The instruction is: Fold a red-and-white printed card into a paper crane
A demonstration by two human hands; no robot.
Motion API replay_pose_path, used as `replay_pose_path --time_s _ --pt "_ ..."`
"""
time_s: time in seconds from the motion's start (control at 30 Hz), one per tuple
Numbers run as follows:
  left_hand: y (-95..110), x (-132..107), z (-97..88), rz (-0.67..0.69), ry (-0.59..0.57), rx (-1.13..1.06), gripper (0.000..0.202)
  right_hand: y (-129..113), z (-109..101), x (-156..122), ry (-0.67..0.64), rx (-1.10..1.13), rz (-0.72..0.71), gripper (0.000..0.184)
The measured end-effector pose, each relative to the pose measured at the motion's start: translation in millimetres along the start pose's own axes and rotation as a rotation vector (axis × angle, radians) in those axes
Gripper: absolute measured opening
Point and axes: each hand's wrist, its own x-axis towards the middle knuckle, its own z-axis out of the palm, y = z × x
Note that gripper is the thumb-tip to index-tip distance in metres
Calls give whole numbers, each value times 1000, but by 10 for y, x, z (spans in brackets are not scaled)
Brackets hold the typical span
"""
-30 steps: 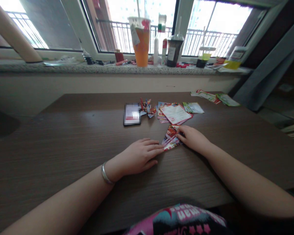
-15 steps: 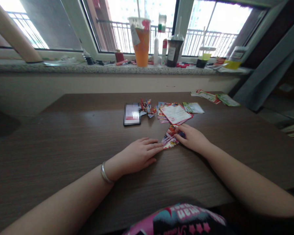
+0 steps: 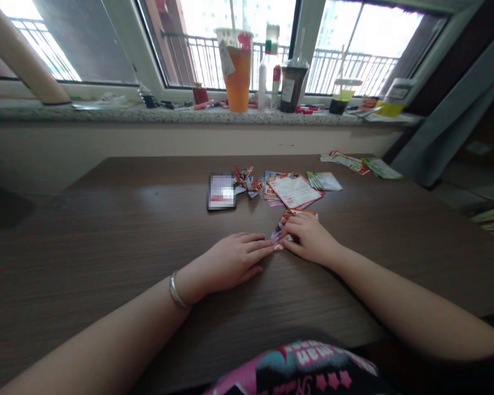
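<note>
Head view: we log one folded paper (image 3: 278,237), flat on the worktop (image 3: 107,236). Left hand (image 3: 234,262), fingers together, pins its near corner as before. Right hand (image 3: 308,236) has slid leftward and now lies flat over most of it, likely pressing the crease further along.

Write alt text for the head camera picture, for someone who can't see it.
Two hands press a folded colourful paper flat on a dark wooden table, the left hand touching its edge, the right hand on top. Behind lie a phone and printed leaflets; drink cups stand on the windowsill.
</note>
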Motion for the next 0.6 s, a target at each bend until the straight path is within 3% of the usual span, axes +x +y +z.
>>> replay_pose_path --time_s 0.6 --pt "31 33 -5 -28 20 5 47 43 51 59 -35 -10 91 17"
